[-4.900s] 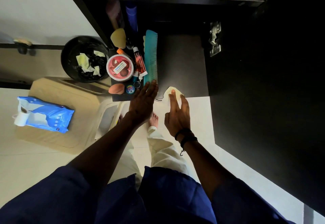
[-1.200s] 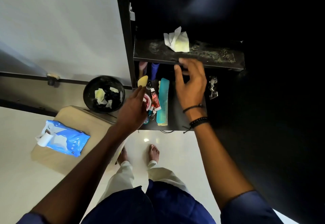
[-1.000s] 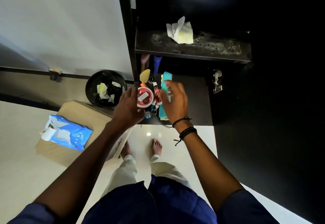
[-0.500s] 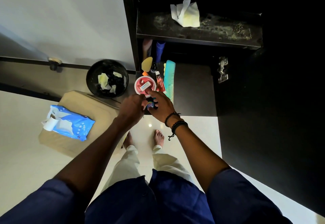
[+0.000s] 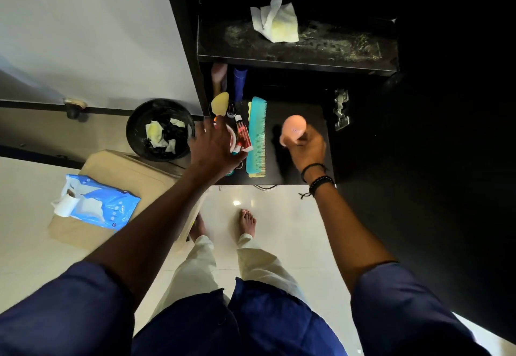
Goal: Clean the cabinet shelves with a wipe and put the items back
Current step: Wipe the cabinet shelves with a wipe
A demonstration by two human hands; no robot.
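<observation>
Cabinet (image 5: 181, 48): black, standing open, interior dim. Two shelves are showing.

Floor (image 5: 279, 230): pale tile, with the person's bare feet standing just in front of the cabinet.

Stool (image 5: 117, 165): beige, sitting left of the cabinet and carrying the blue pack (image 5: 103, 207) of wipes, one sheet sticking out of its opening.

Upper shelf (image 5: 349, 48): its surface is showing pale smears and streaks. The wipe (image 5: 275, 20) is lying crumpled on it, left of centre, and no hand is touching it.

Lower shelf (image 5: 293, 165): items are crowding its left part, while the right part is lying bare.

Bin (image 5: 128, 132): black and round, sitting on the floor between stool and cabinet and holding used wipes (image 5: 153, 131).

Comb (image 5: 257, 135): teal, lying lengthwise on the lower shelf, just right of the red tube (image 5: 243, 135).

Left hand (image 5: 215, 149): reaching over the left cluster, fingers straight and spread, gripping nothing. It is covering most of the red tub (image 5: 232, 139); whether it is touching the tub cannot be told.

Right hand (image 5: 308, 150): hovering above the bare part of the lower shelf, right of the comb, fingers curling round the base of the pink sponge (image 5: 293, 129). The sponge's rounded end is pointing up and away from the palm; it is slightly blurred. Dark bracelets (image 5: 321, 181) are circling the wrist.

Yellow sponge (image 5: 219, 103): sitting at the back left, beside the blue bottle (image 5: 240, 82).
</observation>
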